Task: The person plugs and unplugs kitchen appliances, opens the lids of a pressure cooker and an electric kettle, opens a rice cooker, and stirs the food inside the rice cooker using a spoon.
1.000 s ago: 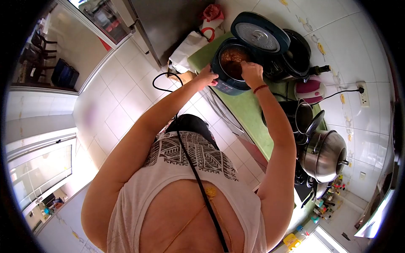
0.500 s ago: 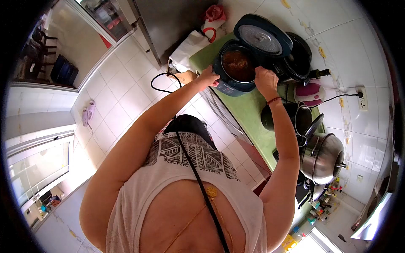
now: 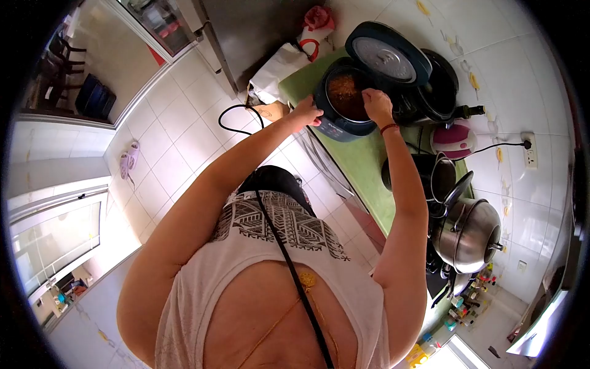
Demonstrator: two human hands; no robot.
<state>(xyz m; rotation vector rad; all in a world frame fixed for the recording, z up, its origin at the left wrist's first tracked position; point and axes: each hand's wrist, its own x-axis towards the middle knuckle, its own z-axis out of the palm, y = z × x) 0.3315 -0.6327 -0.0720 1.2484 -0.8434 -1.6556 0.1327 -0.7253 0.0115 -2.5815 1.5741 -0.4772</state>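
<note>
A dark rice cooker [image 3: 337, 126] stands on the green counter with its lid [image 3: 388, 54] raised. Inside its pot is reddish-brown food [image 3: 345, 92], with a lighter, grainy heap toward the back. My left hand [image 3: 306, 114] grips the cooker's left side, thumb by the front panel. Over the right part of the pot, my right hand [image 3: 378, 106] is closed with its knuckles up. Whatever it holds is hidden below the fingers and in the food.
Behind the cooker sits a black pot [image 3: 437, 86]. Along the green counter [image 3: 362, 166] are a purple-and-white appliance [image 3: 453, 139], a dark pan [image 3: 424, 175] and a large steel pot [image 3: 470, 237]. A white bag [image 3: 276, 74] lies left of the counter, near a cable loop [image 3: 230, 120].
My right hand has shifted inward from the pot's right rim to above the food. A lighter, grainy heap now shows in the food. My left hand stays on the cooker's side.
</note>
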